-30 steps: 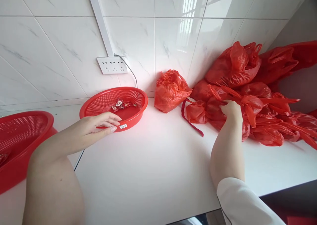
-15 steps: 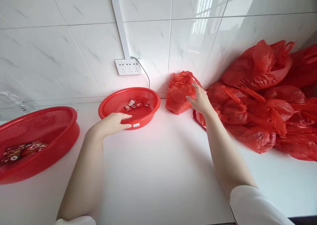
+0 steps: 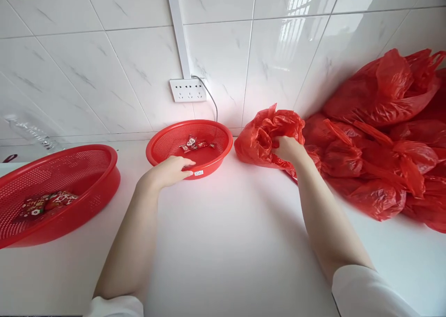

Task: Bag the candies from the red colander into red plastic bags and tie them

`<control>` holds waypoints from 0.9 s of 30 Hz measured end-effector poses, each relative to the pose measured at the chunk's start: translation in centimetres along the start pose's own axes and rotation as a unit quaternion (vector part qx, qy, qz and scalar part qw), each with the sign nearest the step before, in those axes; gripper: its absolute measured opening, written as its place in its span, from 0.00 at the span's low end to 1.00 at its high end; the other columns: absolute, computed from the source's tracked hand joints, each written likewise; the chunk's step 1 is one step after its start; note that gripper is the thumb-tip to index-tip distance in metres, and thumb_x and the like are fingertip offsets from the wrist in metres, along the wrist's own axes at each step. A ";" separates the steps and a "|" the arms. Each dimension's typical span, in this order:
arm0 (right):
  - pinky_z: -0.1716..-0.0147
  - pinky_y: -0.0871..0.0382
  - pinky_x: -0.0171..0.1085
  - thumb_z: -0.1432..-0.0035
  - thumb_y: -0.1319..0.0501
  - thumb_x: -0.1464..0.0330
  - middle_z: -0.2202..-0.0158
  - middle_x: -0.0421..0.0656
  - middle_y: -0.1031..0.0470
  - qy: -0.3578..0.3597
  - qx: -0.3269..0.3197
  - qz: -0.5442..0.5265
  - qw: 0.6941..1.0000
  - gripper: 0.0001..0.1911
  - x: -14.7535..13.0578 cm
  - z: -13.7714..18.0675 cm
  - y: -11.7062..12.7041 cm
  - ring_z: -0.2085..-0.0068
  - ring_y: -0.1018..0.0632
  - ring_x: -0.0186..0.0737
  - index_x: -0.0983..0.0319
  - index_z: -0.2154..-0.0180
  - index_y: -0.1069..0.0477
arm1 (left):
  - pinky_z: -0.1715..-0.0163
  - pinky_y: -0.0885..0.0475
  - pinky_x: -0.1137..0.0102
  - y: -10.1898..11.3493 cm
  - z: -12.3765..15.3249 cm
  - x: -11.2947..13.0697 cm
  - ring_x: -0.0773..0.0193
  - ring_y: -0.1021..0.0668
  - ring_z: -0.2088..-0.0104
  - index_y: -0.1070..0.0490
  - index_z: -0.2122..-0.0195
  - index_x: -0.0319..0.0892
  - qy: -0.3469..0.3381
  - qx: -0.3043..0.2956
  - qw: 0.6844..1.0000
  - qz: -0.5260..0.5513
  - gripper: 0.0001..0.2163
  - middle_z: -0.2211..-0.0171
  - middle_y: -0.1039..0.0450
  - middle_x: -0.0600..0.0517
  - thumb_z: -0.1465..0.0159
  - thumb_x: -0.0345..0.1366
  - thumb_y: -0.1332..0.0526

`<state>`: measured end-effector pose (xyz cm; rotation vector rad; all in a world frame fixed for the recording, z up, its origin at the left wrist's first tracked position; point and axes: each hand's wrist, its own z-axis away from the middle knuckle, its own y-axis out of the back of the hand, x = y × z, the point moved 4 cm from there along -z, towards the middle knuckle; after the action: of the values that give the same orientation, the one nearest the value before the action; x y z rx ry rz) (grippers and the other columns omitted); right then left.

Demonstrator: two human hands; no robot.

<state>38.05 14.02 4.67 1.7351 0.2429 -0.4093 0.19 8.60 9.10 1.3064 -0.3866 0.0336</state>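
My left hand (image 3: 172, 170) is at the front left rim of a small round red plastic basket (image 3: 212, 168), thumb and fingers apart, with nothing visible between them. A few small wrapped candies (image 3: 195, 143) lie inside that basket. My right hand (image 3: 289, 148) reaches into the crumpled mouth of a red plastic bag (image 3: 252, 142) beside the basket. The bag's folds hide those fingertips, so whether they grip anything does not show.
A larger red basket (image 3: 108, 180) on the left holds colourful wrapped packets (image 3: 52, 203). Several tied red bags (image 3: 376, 168) pile up at the right. Against the tiled wall are a clear plastic bottle (image 3: 33, 133) and a socket panel (image 3: 188, 90) with a cable.
My right hand has moved from above the red bag into its mouth, and the bag has opened out and tilted towards me. The left hand stays by the small basket. The view has shifted slightly.
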 end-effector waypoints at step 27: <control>0.81 0.39 0.31 0.39 0.42 0.61 0.81 0.35 0.42 0.193 0.029 -0.418 0.887 0.11 -5.0 6.1 8.8 0.79 0.38 0.30 0.60 0.61 0.27 | 0.35 0.54 0.49 -5.7 -5.4 20.2 0.50 0.38 0.38 0.41 0.39 0.43 -0.342 0.256 0.899 -0.099 0.28 0.40 0.37 0.44 0.38 0.45 0.40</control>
<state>36.00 6.58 13.63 1.6888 1.3041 -0.6858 21.82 8.27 8.68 1.8630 -0.8823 -0.5448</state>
